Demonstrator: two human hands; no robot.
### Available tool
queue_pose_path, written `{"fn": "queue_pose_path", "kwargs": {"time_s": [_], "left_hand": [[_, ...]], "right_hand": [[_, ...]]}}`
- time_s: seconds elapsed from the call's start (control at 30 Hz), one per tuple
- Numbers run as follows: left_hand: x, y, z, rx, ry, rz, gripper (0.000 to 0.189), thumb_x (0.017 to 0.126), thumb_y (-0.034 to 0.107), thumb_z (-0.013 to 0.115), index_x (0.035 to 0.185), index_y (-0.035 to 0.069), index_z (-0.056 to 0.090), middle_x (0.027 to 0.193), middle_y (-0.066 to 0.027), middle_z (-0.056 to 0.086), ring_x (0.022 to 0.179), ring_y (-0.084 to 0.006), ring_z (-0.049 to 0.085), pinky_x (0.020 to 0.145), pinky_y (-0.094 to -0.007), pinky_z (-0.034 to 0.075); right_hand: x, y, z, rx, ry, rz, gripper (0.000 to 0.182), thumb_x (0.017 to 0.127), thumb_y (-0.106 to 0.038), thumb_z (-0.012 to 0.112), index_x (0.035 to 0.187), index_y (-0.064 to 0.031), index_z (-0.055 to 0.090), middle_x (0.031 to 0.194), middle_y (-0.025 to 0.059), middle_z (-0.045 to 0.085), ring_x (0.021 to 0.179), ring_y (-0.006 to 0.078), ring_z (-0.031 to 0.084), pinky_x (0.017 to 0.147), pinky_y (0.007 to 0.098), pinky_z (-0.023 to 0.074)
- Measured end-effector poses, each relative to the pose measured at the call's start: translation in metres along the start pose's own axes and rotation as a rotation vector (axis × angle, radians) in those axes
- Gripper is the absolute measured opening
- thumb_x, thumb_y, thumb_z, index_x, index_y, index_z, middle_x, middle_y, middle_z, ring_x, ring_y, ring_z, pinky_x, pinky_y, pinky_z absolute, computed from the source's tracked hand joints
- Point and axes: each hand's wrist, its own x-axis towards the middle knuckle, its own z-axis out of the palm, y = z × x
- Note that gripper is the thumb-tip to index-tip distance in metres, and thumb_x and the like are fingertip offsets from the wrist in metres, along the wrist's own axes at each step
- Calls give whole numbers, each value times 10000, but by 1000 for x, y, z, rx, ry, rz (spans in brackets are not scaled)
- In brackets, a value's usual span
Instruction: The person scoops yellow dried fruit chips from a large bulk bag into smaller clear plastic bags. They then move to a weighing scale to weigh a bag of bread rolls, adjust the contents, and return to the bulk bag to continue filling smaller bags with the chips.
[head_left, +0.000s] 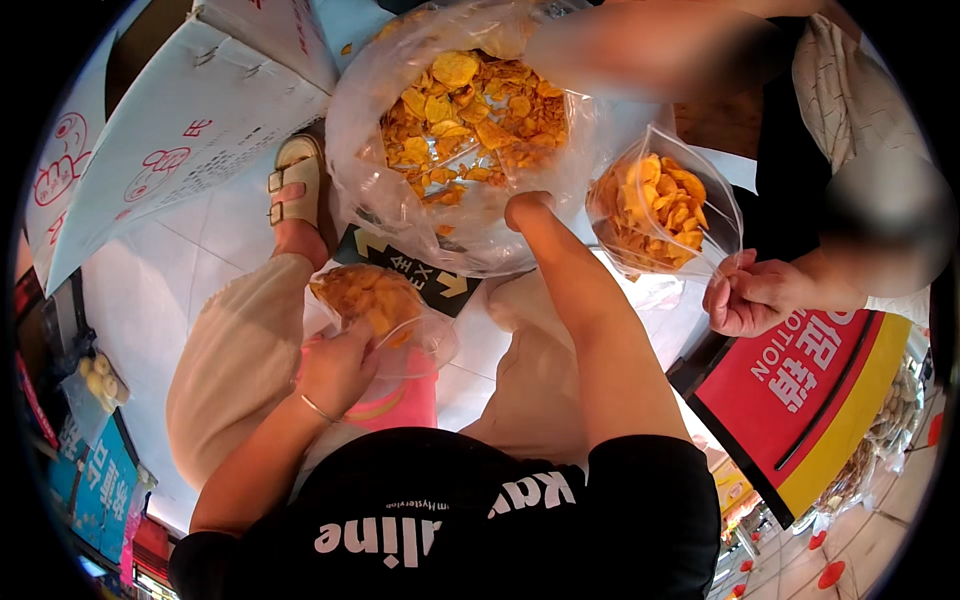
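My left hand (339, 367) grips a small clear plastic bag (375, 300) partly filled with yellow-orange fried chips. Its mouth hangs loose toward the right, above my lap. In front of me stands a large open clear plastic bag (360, 180), its rim rolled outward. Loose chips (450, 112) and broken pieces lie inside it. My right hand (531, 210) reaches down at the near rim of the large bag; the wrist is bent and the fingers are hidden, so their hold cannot be seen.
At right, another person's hand (757, 292) holds a second clear bag of chips (664, 210). A white printed carton (187, 142) stands at left. Below the large bag lies a dark floor sign (420, 262) with arrows. A pink container (405, 401) sits between my legs; a red-and-yellow sign (810, 390) is at right.
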Motion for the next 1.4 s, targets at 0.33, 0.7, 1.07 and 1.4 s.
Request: {"fn": "queue_pose_path", "kwargs": {"time_s": [0.33, 0.7, 1.07, 1.4], "left_hand": [[2, -5, 8, 65, 37, 83, 90, 736, 98, 515, 795, 57, 461, 624, -135, 552, 577, -303, 558, 520, -399, 432], [3, -5, 7, 45, -42, 36, 87, 721, 97, 520, 776, 59, 464, 625, -132, 552, 575, -300, 558, 522, -393, 433], [2, 3, 7, 101, -22, 130, 82, 729, 94, 519, 769, 45, 465, 628, -142, 555, 567, -314, 555, 515, -406, 434], [2, 5, 8, 115, -11, 132, 81, 742, 114, 497, 770, 46, 464, 624, -152, 553, 572, -316, 558, 529, -413, 435]], "right_hand": [[72, 38, -16, 1506, 1002, 421, 630, 701, -330, 577, 1114, 108, 394, 1089, 241, 509, 976, 323, 531, 797, 362, 442], [68, 52, 25, 1391, 1125, 378, 261, 783, -269, 490, 855, -24, 548, 900, 191, 578, 851, 363, 534, 733, 414, 409], [-102, 34, -5, 767, 1632, -621, 169, 791, -130, 502, 661, -43, 440, 647, 103, 442, 627, 280, 413, 606, 376, 312], [-86, 32, -3, 446, 1423, -430, 310, 638, 5, 557, 941, -33, 500, 980, 168, 485, 891, 308, 500, 786, 391, 398]]}}
